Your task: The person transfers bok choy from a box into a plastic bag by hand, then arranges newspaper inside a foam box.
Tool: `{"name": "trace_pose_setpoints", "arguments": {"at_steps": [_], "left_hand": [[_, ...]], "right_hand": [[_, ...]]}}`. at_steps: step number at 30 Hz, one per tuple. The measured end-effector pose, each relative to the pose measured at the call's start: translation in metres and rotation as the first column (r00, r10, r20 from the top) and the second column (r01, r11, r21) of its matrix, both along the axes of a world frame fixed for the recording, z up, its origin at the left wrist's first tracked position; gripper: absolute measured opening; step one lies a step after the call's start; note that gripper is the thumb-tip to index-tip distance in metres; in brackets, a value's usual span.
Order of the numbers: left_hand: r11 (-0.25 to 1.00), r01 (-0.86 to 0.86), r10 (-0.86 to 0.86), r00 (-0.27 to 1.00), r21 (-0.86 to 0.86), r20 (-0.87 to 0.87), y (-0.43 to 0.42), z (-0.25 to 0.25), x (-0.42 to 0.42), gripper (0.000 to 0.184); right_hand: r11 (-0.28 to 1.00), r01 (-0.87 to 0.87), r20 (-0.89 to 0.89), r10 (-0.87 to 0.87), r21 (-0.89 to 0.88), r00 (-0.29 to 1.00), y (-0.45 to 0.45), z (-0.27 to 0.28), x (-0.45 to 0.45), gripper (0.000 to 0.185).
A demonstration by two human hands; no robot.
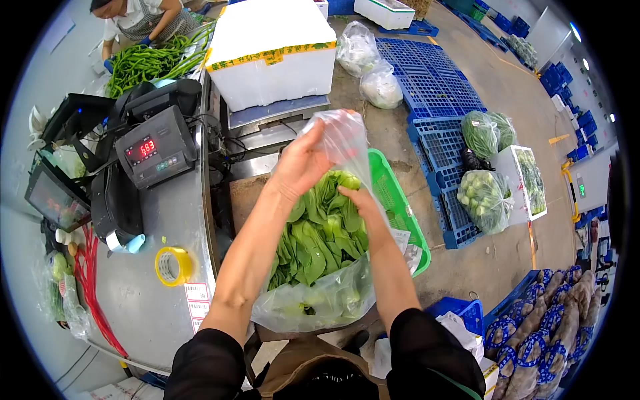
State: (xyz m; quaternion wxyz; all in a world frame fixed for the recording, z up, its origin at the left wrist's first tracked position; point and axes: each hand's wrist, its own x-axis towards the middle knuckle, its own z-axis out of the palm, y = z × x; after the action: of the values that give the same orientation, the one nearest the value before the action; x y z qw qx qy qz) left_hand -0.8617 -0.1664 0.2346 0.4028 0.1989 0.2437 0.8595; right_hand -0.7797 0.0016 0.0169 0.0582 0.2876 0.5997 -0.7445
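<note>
The left hand (305,160) pinches the upper edge of a clear plastic bag (348,140); the right hand (359,199) closes on leafy greens (319,233) in the open bag. Just beyond sits a green crate (400,220), and a scale display (148,148) glows left.

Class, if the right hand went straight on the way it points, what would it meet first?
The right hand would most likely meet the leafy greens, just at its fingertips, though depth is unclear.
</note>
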Motion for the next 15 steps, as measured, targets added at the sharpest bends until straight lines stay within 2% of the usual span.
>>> {"name": "trace_pose_setpoints", "arguments": {"at_steps": [1, 3, 4, 7, 10, 13, 15], "left_hand": [[1.000, -0.013, 0.013, 0.998, 0.009, 0.054, -0.001, 0.001, -0.004, 0.046], [0.999, -0.011, 0.006, 0.994, 0.047, 0.107, -0.001, 0.007, 0.000, 0.047], [0.998, -0.009, 0.001, 0.990, 0.062, 0.140, -0.003, 0.009, 0.004, 0.047], [0.989, -0.086, 0.064, 0.981, 0.116, 0.181, -0.004, 0.021, 0.022, 0.049], [0.991, -0.064, 0.054, 0.995, 0.118, 0.080, -0.009, 0.013, 0.025, 0.051], [0.998, 0.011, -0.015, 0.998, 0.057, 0.067, -0.002, 0.010, 0.033, 0.051], [0.995, -0.042, 0.026, 0.985, 0.093, 0.168, 0.003, 0.009, 0.034, 0.053]], "right_hand": [[0.976, 0.098, -0.028, -0.094, 0.195, 0.995, -0.017, 0.025, 0.000, 0.050], [0.789, 0.293, -0.140, -0.259, 0.539, 0.956, -0.042, 0.056, -0.002, 0.054], [0.754, 0.275, -0.044, -0.312, 0.597, 0.949, -0.040, 0.034, -0.013, 0.056], [0.808, 0.382, -0.169, -0.343, 0.448, 0.924, -0.049, 0.031, -0.013, 0.051], [0.845, 0.378, -0.190, -0.328, 0.379, 0.925, -0.041, 0.024, -0.009, 0.047], [0.850, 0.337, -0.179, -0.287, 0.405, 0.941, -0.029, 0.021, -0.004, 0.044], [0.808, 0.302, -0.160, -0.256, 0.506, 0.953, -0.026, 0.015, -0.003, 0.043]]}}
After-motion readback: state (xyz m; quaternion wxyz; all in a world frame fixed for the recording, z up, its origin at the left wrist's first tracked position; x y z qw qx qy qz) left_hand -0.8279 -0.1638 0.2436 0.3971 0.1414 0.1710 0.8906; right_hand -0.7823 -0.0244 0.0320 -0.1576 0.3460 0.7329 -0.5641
